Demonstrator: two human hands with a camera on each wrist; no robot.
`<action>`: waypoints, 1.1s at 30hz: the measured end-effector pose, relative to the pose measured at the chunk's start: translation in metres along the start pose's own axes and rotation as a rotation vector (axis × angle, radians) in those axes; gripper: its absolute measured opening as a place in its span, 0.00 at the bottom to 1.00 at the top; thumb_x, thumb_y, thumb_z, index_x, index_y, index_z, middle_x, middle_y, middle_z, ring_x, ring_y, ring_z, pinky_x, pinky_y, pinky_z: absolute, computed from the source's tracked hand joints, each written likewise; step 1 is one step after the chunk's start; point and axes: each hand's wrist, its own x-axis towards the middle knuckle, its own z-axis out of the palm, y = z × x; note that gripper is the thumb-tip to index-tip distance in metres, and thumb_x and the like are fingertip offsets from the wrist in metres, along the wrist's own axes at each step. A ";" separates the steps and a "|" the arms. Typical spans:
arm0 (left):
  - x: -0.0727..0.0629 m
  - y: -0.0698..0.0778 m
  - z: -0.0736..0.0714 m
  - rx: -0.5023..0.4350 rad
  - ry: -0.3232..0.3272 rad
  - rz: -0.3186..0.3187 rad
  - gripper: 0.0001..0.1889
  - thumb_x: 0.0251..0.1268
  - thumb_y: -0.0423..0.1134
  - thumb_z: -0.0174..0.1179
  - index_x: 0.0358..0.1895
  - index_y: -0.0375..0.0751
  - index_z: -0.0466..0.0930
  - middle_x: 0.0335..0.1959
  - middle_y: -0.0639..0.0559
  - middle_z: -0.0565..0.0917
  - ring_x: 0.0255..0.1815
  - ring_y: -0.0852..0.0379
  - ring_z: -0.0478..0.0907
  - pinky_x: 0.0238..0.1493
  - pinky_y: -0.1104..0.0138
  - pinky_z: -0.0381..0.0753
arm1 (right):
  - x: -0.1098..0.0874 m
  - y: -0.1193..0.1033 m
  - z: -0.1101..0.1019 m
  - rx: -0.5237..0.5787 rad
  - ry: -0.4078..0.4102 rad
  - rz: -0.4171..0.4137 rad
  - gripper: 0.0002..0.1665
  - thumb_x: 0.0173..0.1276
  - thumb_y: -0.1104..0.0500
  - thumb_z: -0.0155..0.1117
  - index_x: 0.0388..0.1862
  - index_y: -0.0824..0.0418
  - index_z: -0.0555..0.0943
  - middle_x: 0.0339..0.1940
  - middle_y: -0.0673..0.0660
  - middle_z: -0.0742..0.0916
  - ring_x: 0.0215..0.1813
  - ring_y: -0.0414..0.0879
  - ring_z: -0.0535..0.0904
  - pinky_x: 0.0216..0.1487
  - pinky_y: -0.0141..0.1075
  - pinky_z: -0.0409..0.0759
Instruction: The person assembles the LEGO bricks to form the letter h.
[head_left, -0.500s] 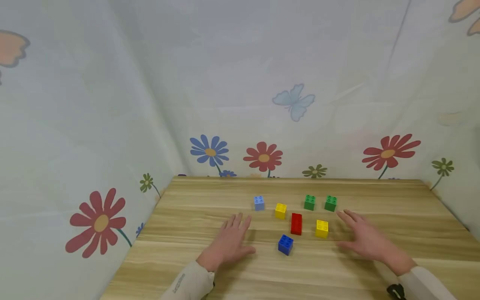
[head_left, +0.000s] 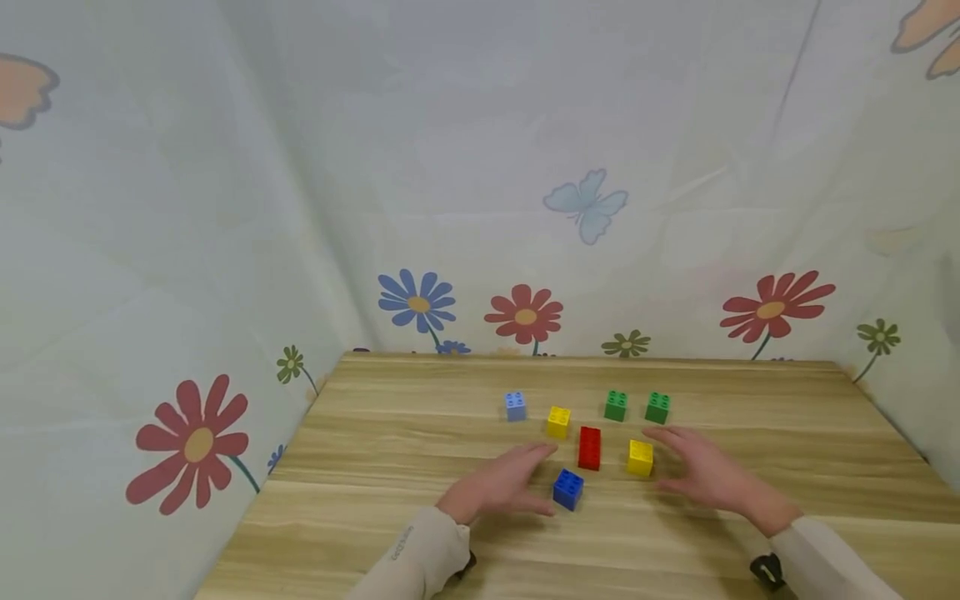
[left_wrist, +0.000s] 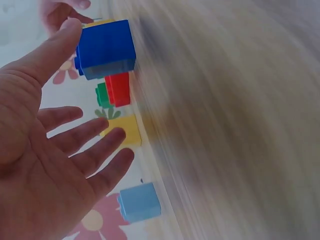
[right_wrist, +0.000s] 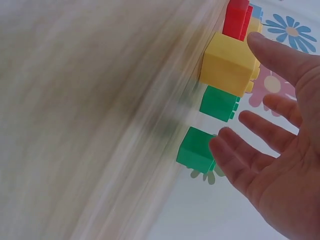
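1. A person's left hand (head_left: 504, 485) is hovering with its fingers extended and thumb apart, holding nothing, its fingers and thumb pointing toward a dark blue block (head_left: 567, 489). The thumb's tip is hanging right beside the block; whether the two are touching, the pictures are not making clear.

2. The right hand (head_left: 708, 473) is facing it from the other side, fingers relaxed and spread, gripping nothing. It is hanging just beside the nearer yellow block (head_left: 641, 458), with its thumb and fingers lying apart from each other.

3. Between the two hands, a red block (head_left: 589, 448), longer than its neighbors, is resting just beyond the dark blue one and to the left of the nearer yellow one.

4. Farther out, a second yellow block (head_left: 558, 422) is sitting to the left of the red block's far end, and a light blue block (head_left: 515, 407) is standing farther left.

5. Two green blocks are standing side by side with a gap between them: the left one (head_left: 616, 406) beyond the red block, the right one (head_left: 657, 408) just past the right hand's fingertips.

6. All seven are lying separately on a wood-grain tabletop (head_left: 405, 400), while a pale cloth (head_left: 450, 125) printed with flowers and butterflies is hanging behind.
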 end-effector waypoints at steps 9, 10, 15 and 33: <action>0.017 0.008 0.004 -0.051 -0.052 0.023 0.41 0.56 0.53 0.66 0.71 0.46 0.59 0.67 0.56 0.67 0.66 0.59 0.64 0.63 0.63 0.65 | 0.011 0.004 0.001 0.068 -0.038 -0.015 0.38 0.55 0.56 0.74 0.63 0.64 0.71 0.58 0.62 0.79 0.55 0.58 0.76 0.53 0.53 0.74; 0.018 0.008 0.004 -0.051 -0.054 0.026 0.40 0.56 0.53 0.66 0.71 0.46 0.60 0.67 0.56 0.68 0.65 0.60 0.65 0.62 0.64 0.66 | 0.012 0.004 0.002 0.079 -0.044 -0.003 0.38 0.55 0.56 0.74 0.63 0.64 0.71 0.58 0.62 0.79 0.54 0.57 0.76 0.52 0.52 0.75; 0.023 0.010 0.004 -0.071 -0.072 0.058 0.32 0.59 0.51 0.65 0.66 0.46 0.66 0.61 0.58 0.73 0.58 0.63 0.70 0.58 0.66 0.69 | 0.016 0.002 0.001 0.146 -0.080 0.042 0.37 0.56 0.57 0.73 0.63 0.64 0.70 0.55 0.61 0.80 0.51 0.55 0.77 0.50 0.49 0.77; 0.023 0.004 0.005 -0.131 -0.079 0.029 0.22 0.60 0.46 0.65 0.58 0.48 0.76 0.48 0.64 0.78 0.44 0.69 0.73 0.48 0.72 0.74 | 0.026 0.004 0.006 0.134 -0.175 0.005 0.21 0.58 0.62 0.70 0.50 0.64 0.77 0.43 0.50 0.81 0.40 0.42 0.75 0.43 0.40 0.77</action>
